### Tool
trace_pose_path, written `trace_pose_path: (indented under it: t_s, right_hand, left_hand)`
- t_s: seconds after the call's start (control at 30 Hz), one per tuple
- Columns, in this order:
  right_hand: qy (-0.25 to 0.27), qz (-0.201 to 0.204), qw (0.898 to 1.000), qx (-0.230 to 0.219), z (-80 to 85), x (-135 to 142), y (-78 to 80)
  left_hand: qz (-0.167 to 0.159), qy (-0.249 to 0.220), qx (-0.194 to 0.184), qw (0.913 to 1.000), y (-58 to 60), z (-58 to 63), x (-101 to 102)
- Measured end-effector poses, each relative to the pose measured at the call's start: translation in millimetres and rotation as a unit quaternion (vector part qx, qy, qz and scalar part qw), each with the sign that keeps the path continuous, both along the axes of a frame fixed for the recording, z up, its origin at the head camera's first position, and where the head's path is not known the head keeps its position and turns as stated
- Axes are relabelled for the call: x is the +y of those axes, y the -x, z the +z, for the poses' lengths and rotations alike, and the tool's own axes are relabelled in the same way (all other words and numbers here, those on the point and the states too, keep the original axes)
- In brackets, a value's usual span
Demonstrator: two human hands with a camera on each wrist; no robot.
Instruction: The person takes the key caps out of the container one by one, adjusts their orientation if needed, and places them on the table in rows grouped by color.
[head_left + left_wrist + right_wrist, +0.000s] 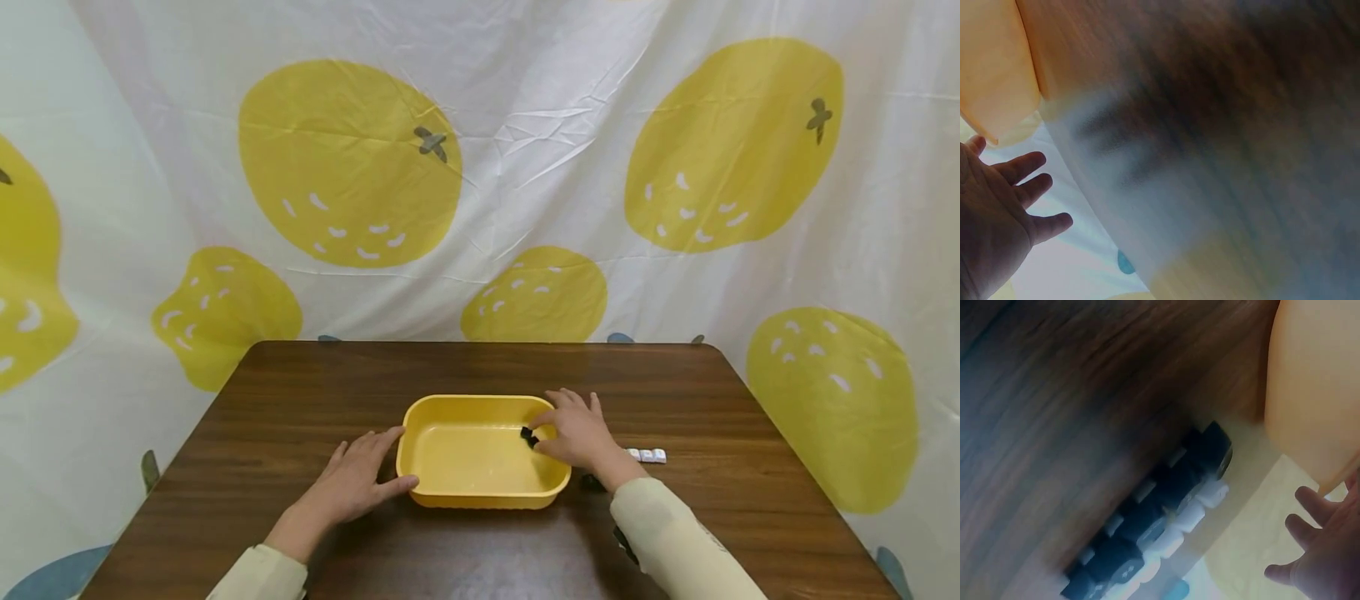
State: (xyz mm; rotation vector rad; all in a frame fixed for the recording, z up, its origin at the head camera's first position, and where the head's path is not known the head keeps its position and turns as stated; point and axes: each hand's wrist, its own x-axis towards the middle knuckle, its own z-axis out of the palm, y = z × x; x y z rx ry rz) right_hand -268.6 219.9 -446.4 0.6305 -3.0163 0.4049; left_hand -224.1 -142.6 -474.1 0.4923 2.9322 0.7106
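A yellow basin (pixel 480 501) stands on the wooden table, between the two hands. My left hand (pixel 358 473) rests at its left rim with fingers spread, thumb over the front corner. My right hand (pixel 577 431) reaches over the right rim, thumb and index finger pinching a small black keycap (pixel 532 441) inside the basin; its other fingers are extended. In the right wrist view, black keycaps (pixel 1127 528) and white keycaps (pixel 1188 517) lie in rows beside the basin (pixel 1310 381), while the pinching fingertips are hidden behind its wall.
White keycaps (pixel 647 456) lie on the table (pixel 720 408) right of the basin, partly covered by the right forearm. Some black keycaps (pixel 592 482) show under that wrist. Behind the table hangs a lemon-print cloth (pixel 540 192).
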Motion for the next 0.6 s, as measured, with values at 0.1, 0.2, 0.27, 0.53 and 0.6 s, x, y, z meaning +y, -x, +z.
trace_pose_path:
  t_s: [0.1, 0.2, 0.27, 0.53, 0.6]
  right_hand:
    - [-0.023, -0.010, 1.000, 0.002, 0.3, -6.5, 2.0]
    - [-0.059, -0.018, 0.998, 0.003, 0.8, -14.4, 4.8]
    - [-0.084, -0.023, 0.996, 0.003, -0.1, -18.8, 6.7]
    - [-0.122, -0.040, 0.992, 0.016, -4.5, -25.9, 8.2]
    - [-0.120, -0.042, 0.992, 0.018, -5.1, -26.0, 7.7]
  left_hand:
    - [0.001, 0.000, -0.001, 1.0000, 0.2, -0.6, -0.1]
    - [0.004, 0.000, -0.002, 1.0000, -0.1, -0.6, -0.6]
    - [0.004, 0.000, -0.003, 1.0000, -0.3, -0.8, -0.7]
    - [-0.002, -0.002, 0.004, 1.0000, -1.1, -1.7, -0.6]
    - [-0.004, -0.003, 0.007, 1.0000, -1.1, -2.0, -0.6]
